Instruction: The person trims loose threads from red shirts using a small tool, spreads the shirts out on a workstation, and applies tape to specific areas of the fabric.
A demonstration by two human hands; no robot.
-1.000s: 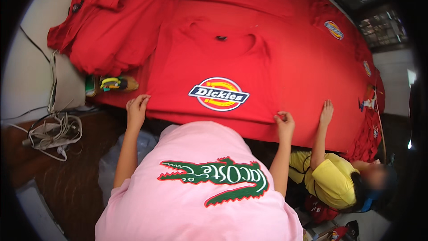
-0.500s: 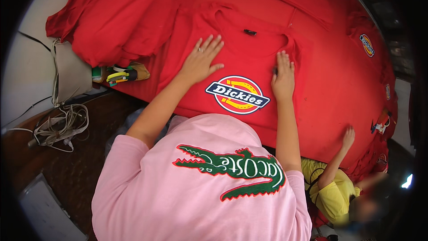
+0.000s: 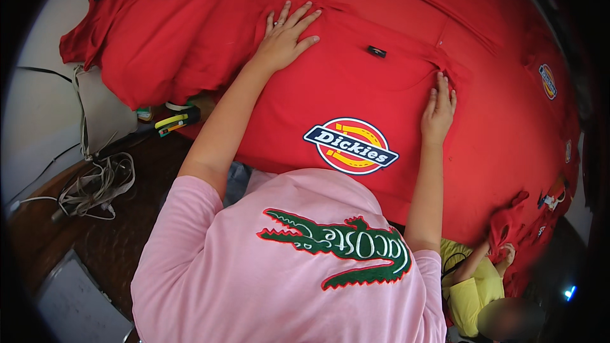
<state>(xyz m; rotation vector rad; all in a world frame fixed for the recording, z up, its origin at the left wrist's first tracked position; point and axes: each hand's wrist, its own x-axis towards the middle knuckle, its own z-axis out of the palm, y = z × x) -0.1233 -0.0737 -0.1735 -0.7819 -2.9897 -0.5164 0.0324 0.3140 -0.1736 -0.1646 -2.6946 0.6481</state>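
A red T-shirt lies spread in front of me, its neckline away from me. It bears a round badge-like print in yellow, white and dark blue, and a small black label sits inside the neck. My left hand, with a ring on one finger, rests flat near the left shoulder of the shirt, fingers spread. Flat on the right side by the neckline lies my right hand, its fingers stretched out and slightly apart. Neither hand grips anything.
A heap of red shirts lies at the left. A yellow-handled tool sits by the table edge, above tangled cables. At lower right, a person in yellow handles red cloth at the same red-covered table.
Both hands have slid outward and away from me, flattening the neckline. The other person's hands now hold up red cloth. The view has shifted slightly.
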